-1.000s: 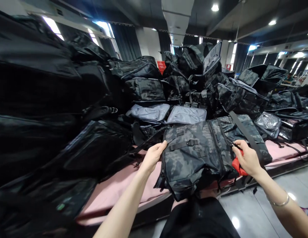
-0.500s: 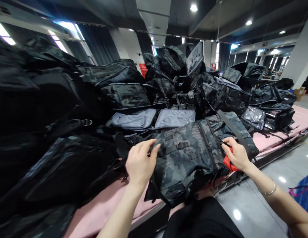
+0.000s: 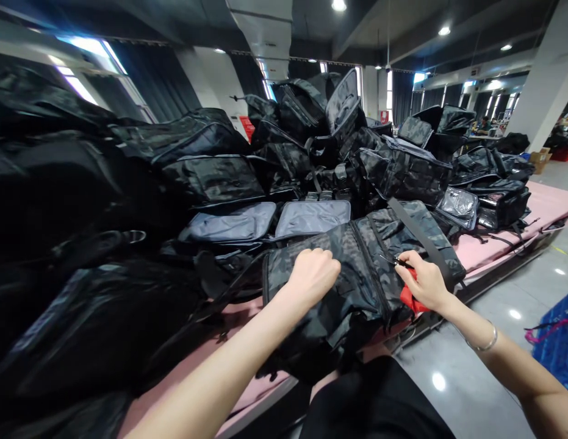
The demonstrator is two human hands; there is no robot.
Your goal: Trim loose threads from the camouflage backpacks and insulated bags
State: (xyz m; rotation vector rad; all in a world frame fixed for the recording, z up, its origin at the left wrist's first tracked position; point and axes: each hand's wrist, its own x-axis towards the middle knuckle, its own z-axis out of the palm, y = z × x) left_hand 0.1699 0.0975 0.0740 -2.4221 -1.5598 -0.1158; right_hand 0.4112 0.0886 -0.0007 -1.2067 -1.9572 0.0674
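A dark camouflage backpack [image 3: 357,268] lies in front of me at the table edge, crossed by a zipper and a grey webbing strap [image 3: 418,228]. My left hand [image 3: 313,274] is closed in a fist over its front panel, knuckles up. Whatever the fingers grip there is hidden beneath them. My right hand [image 3: 425,280] is closed around small dark thread snips [image 3: 398,262], with thin metal tips pointing left over the backpack. Bunched red material [image 3: 412,296] shows under the same hand.
A pink-covered table [image 3: 489,247] carries the backpack. Heaped black and camouflage bags [image 3: 215,180] rise behind and to the left, some unzipped with grey lining [image 3: 313,218]. At the right, a blue crate [image 3: 558,335] stands on the floor. Cardboard boxes [image 3: 539,160] are farther back.
My left hand has moved right from the backpack's left side onto its front panel and closed into a fist. My right hand keeps its hold. The view has shifted slightly right.
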